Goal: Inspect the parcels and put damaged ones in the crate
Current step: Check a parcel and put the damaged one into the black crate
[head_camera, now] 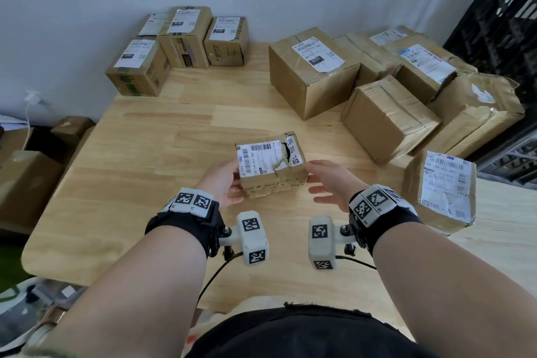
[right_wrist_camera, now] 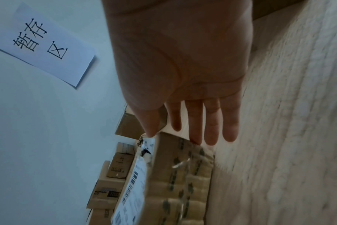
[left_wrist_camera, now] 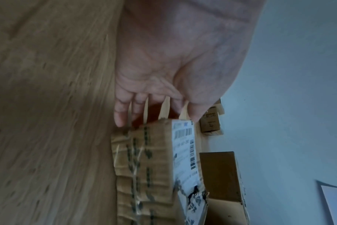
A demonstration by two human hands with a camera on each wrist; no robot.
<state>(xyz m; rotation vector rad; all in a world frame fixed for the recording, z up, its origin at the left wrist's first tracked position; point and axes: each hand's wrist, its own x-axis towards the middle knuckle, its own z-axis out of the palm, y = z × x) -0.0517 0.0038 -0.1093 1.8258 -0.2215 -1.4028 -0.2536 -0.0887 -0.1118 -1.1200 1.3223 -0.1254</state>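
surface: a pale wooden plank table (head_camera: 145, 183) with a rounded corner; every place below is given from it.
room: a plain pale wall (head_camera: 87, 9) rises behind the table's far edge; a white paper sign with black characters (right_wrist_camera: 42, 44) hangs on that wall; a black plastic lattice crate (head_camera: 499, 26) stands off the table's far right corner.
other parcels: four small brown cardboard boxes with white labels (head_camera: 186, 38) sit at the table's far left; a crowd of larger brown cardboard boxes (head_camera: 377, 81) fills its far right side.
task parcel: a small crushed brown cardboard parcel with a torn white shipping label (head_camera: 271, 164), at the table's middle; its label is ripped open near the right end and its taped sides are wrinkled.
left hand (head_camera: 222, 183): fingers straight, lying against the parcel's left end.
right hand (head_camera: 331, 183): fingers straight and spread, tips at the parcel's right end.
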